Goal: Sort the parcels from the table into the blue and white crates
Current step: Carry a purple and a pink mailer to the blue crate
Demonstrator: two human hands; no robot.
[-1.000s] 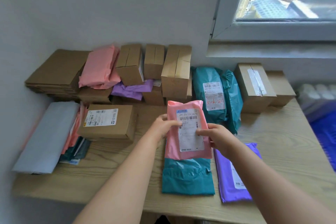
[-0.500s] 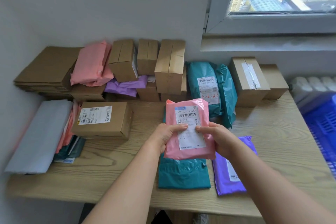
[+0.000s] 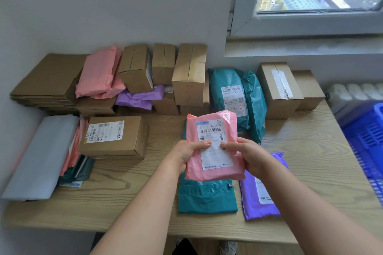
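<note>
Now | pink parcel [image 3: 213, 149] lifted above table [image 3: 128, 196] | left hand [image 3: 186, 154], right hand [image 3: 246, 154] grip its sides

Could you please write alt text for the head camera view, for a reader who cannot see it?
A person's left hand and right hand hold up a pink parcel, label facing the camera, above a wooden table. Cardboard boxes and pink, purple and teal mailers line the wall behind, and a blue crate sits at the frame's right edge.

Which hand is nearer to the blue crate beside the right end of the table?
Right. The right hand holds the pink parcel at its right edge, toward the blue crate; the left hand holds its left edge, farther away.
</note>
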